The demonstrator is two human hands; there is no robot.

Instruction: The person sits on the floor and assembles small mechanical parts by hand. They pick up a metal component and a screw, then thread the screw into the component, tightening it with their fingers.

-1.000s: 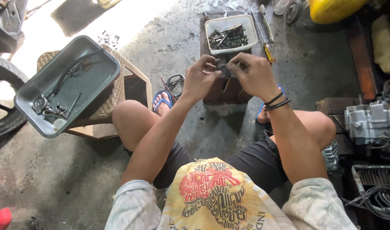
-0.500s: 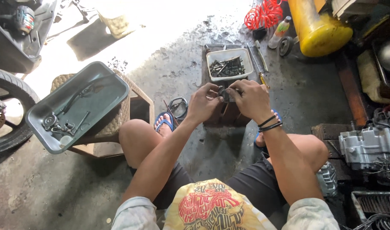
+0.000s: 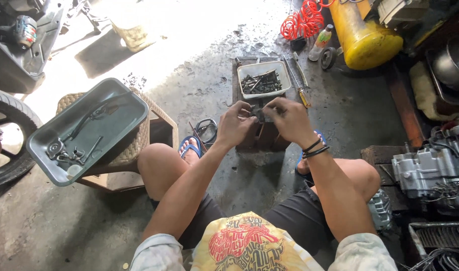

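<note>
Head view now sits steadier than a sec ago, w/ grey tray [image 3: 120,108] on wicker stool [image 3: 139,135] at my left. White bin [image 3: 284,75] of bolts ahead. Left hand [image 3: 234,125] & right hand [image 3: 287,119] both pinch small dark part [image 3: 260,115], same as before.

White tub [image 3: 264,80] blocks ahead; bare floor [image 3: 189,75] leftward.
</note>
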